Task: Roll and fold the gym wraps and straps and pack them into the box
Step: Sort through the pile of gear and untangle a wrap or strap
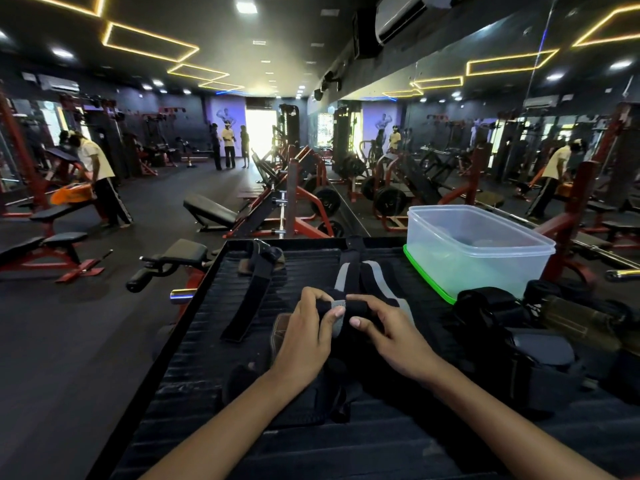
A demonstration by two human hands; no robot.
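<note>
Both hands hold one black wrap with grey stripes on the dark desk (pixel 194 358). The left hand (pixel 306 336) and right hand (pixel 391 336) pinch its rolled end (pixel 341 306); the rest (pixel 363 271) stretches away flat. Beyond it and to the right sits the clear box (pixel 478 251).

The wrap (pixel 360 289) is soft black cloth, matt, edged with a grey woven band and a stitched grey tab. The strap (pixel 251 296) on the left is flat black webbing, dull and slightly coarse. The box (pixel 478 251) far right is clear plastic, smooth and faintly cloudy, sitting on a glossy green plastic lid (pixel 427 284). The table (pixel 194 341) has a black ribbed surface, matt like rubber. The pile (pixel 512 334) on the right is dark cloth, matt. A brown patch (pixel 280 327) near the left hand (pixel 304 336) looks like worn leather.
</note>
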